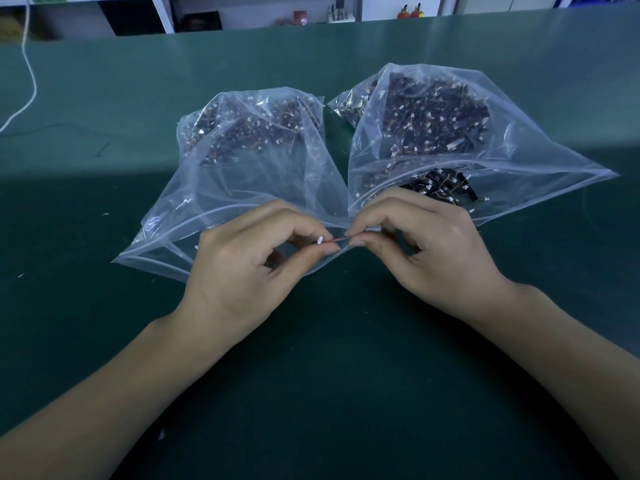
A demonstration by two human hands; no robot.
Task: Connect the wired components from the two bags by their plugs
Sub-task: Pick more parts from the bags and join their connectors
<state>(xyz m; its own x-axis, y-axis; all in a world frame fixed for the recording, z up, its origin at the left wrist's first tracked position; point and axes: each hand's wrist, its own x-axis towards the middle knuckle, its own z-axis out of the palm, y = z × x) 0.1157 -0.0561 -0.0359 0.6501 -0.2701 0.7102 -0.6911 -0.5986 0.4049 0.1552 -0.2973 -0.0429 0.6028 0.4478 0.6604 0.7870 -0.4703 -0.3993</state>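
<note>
Wire, thin and reddish [337,240], runs left to right between our hands, its small white plug [319,240] at the left end. Our left hand [242,268] pinches the plug end; our right hand [429,244] pinches the other. Behind lie two clear plastic zip bags [249,174] [450,140] of dark wired components on the green table mat [329,375].

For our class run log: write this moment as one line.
left hand pinches white plug | right hand pinches wire | two bags open

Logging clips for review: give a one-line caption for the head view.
Both hands, left hand and right hand, pinch a thin wire with a white plug before two open bags of wired components.
</note>
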